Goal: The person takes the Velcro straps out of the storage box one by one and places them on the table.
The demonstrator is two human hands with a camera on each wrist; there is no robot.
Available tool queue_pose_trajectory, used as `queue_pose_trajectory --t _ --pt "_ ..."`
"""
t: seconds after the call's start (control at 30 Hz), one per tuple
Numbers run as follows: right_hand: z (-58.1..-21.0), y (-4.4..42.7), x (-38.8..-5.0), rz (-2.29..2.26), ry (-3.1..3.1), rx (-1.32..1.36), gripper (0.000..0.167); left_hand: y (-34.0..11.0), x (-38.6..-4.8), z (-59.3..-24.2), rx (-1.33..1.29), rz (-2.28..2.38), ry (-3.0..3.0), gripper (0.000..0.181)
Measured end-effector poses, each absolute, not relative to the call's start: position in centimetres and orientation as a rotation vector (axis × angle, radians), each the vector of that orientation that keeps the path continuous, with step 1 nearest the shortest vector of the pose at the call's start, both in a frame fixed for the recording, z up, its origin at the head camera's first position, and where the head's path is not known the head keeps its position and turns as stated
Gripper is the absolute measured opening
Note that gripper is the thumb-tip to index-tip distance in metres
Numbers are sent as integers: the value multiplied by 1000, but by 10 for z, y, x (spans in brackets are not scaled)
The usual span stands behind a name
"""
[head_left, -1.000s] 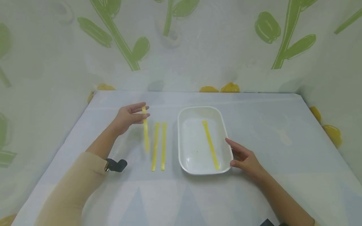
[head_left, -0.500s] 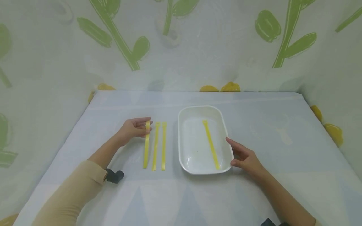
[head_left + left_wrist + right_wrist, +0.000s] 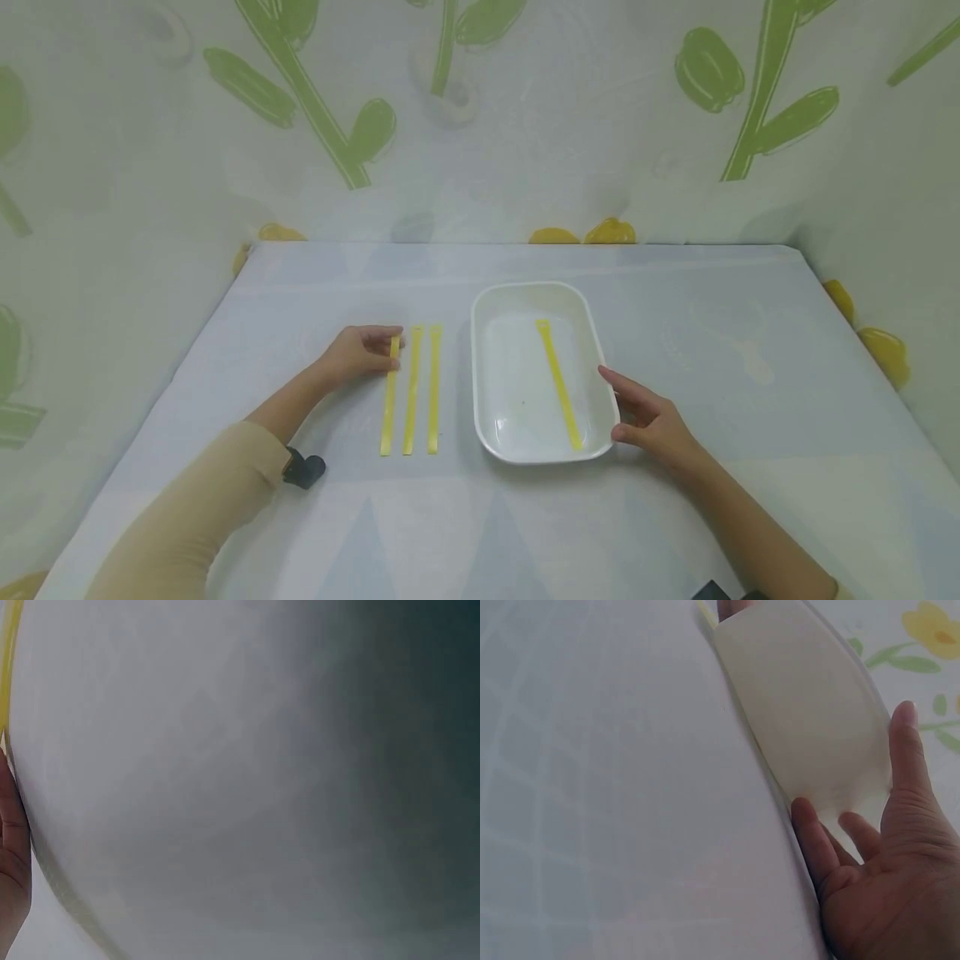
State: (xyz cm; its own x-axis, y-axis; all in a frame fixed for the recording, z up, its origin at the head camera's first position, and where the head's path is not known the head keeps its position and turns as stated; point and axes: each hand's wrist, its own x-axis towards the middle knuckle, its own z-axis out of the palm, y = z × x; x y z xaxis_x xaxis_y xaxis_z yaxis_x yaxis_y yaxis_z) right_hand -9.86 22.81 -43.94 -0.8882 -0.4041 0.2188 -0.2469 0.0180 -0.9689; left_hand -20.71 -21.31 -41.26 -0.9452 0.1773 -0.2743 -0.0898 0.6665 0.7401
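In the head view, my left hand (image 3: 362,354) pinches the upper end of a flat yellow strap (image 3: 388,417). Fingers and thumb cover that end; the lower length lies along the table. Just to its right lie two more yellow straps, a middle strap (image 3: 412,392) and a right strap (image 3: 435,392), roughly parallel. A white tray (image 3: 480,375) holds another yellow strap (image 3: 558,383) with a slotted head, lying slanted. Against the tray's right side rests my right hand (image 3: 652,421), its fingers and thumb spread along the wall. The right wrist view shows this hand (image 3: 885,877) touching the tray (image 3: 802,697).
A pale cloth covers the table (image 3: 675,308), and leaf-patterned fabric (image 3: 570,108) stands behind it. A dark wrist mount (image 3: 303,469) hangs from the left sleeve near the tabletop. The left wrist view is mostly blurred cloth.
My left hand has come down and nearer with its strap, which now lies beside the other two. My right hand and the tray have stayed put.
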Motion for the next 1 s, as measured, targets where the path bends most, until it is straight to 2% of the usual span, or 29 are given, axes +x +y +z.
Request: queue_pose_trajectory --t 0.37,1.0 --pt "-439 228 -98 -2012 2147 -688 69 -212 -209 -413 119 1016 2647 63" --pt "-439 228 -98 -1991 2189 -689 70 -207 -214 -402 178 1152 2542 64"
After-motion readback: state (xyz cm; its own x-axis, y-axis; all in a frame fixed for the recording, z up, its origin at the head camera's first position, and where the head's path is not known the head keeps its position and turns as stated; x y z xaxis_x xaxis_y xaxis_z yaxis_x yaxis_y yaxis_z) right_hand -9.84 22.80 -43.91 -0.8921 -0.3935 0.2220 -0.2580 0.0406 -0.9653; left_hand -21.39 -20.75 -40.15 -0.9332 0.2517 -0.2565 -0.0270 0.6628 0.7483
